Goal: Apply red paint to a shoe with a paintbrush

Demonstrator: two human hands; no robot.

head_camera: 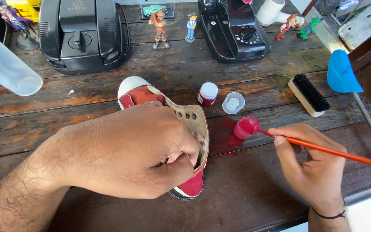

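The wooden table (254,73) filled the view, stained red near its middle. At 11 o'clock sat a black machine (82,34), and a 2nd black machine (235,30) stood at 1 o'clock, with 2 small figurines (159,23) between them. The shoe (194,124), red with a white toe, lay at the centre, toe toward 12 o'clock. The left hand (129,150) was closed tight around it, fingers tucked inside the opening and thumb pinching the eyelet flap. A brush with black bristles (309,94) lay at 2 o'clock. The right hand (314,163), at 4 o'clock, pinched an orange paintbrush (323,149) between thumb and fingers, its tip dipped in a small red paint cup (246,126) just right of the shoe. A capped red jar (208,93) and a clear lid (233,103) stood at 12 o'clock of that cup. The cup looked light and close to the shoe, so a push from the paintbrush could likely tip it, and an overloaded tip might drip onto the pale flap.
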